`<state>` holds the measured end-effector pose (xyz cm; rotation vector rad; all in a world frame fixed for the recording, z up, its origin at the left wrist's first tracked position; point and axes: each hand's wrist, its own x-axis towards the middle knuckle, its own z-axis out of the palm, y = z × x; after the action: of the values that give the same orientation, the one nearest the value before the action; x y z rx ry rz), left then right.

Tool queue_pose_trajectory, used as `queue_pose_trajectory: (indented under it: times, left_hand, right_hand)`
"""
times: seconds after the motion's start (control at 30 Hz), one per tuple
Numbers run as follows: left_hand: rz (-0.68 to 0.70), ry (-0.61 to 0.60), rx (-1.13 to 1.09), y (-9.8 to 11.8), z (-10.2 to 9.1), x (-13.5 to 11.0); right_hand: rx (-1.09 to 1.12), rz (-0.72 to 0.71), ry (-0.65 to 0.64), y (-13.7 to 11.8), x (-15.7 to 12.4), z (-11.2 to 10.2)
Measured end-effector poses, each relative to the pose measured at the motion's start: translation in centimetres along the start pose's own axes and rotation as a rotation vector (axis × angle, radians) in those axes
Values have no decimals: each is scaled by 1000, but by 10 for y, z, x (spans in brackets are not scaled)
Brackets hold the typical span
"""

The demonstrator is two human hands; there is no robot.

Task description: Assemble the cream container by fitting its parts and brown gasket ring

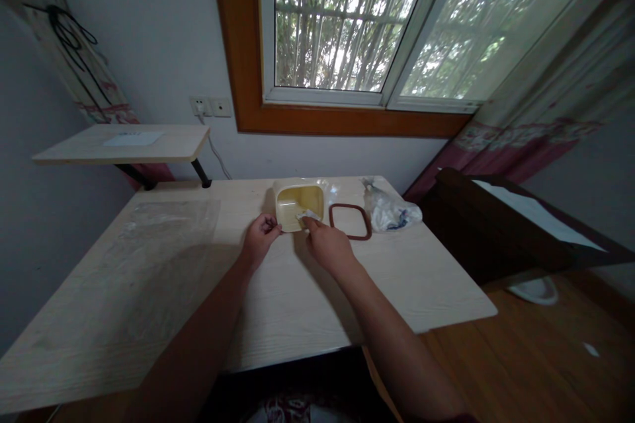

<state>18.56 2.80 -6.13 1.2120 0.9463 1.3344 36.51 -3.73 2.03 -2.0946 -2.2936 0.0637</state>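
Observation:
A cream, square-cornered plastic container [300,198] with a yellowish inside stands tilted towards me near the back edge of the table. My left hand [261,236] has its thumb and fingers closed at the container's front left corner. My right hand [328,244] reaches over the front right rim, its fingers closed on a small crumpled white piece [310,214] that looks like tissue or wrapping. Part of that piece lies against the container's inside; the fingers hide the remainder. Just right of the container, a reddish-brown rounded square ring [368,228] lies flat.
A crumpled clear plastic bag [391,208] lies at the table's back right. A flat transparent sheet [169,231] covers part of the left side of the table [292,317]. A raised shelf [124,145] with a paper stands at the back left, below a wall socket [211,106].

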Motion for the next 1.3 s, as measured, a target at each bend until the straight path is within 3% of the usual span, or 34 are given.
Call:
queue_pose_trajectory:
  times: [0.53, 1.0, 1.3]
  left_hand:
    - [13, 20, 47, 1, 3, -1]
    - [26, 52, 38, -1, -2, 2]
    - [32, 44, -20, -6, -5, 5]
  right_hand:
    - [174, -134, -15, -20, -7, -4]
    - [93, -11, 41, 2, 0, 2]
    - [98, -36, 155, -5, 7, 17]
